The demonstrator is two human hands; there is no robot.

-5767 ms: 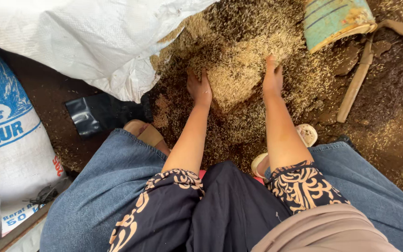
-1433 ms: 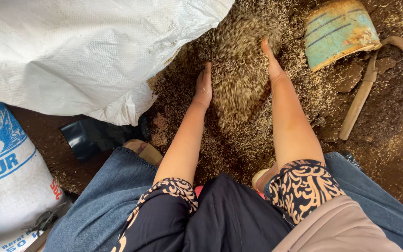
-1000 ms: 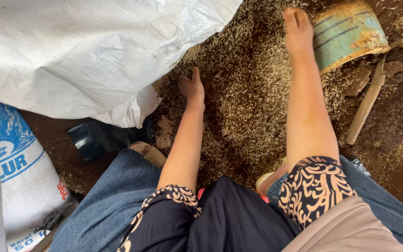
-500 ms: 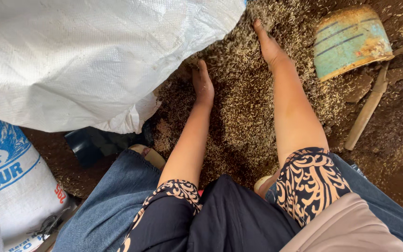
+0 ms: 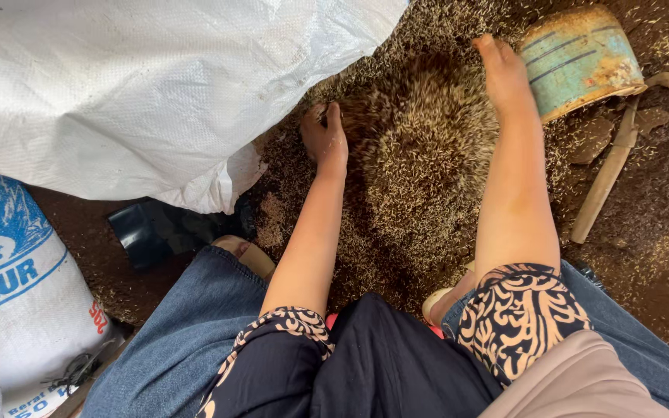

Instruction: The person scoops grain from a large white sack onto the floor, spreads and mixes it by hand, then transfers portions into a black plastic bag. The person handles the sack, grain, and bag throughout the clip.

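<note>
Grain [image 5: 420, 155] lies heaped between left hand [image 5: 325, 139] and right hand [image 5: 505, 73], fingers extended, cupping not gripping, near the white sack [image 5: 156, 85]; loose husks beyond remain ungathered.

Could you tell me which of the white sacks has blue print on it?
The sack at the lower left, standing beside the person's knee, has blue print. The big sack at the upper left, lying beside the grain pile, is plain white.

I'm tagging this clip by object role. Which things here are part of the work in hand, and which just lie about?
In use:
left hand
right hand
husk pile
white sack

Lying about:
rusty teal tin
wooden stick
printed sack
black object
</note>
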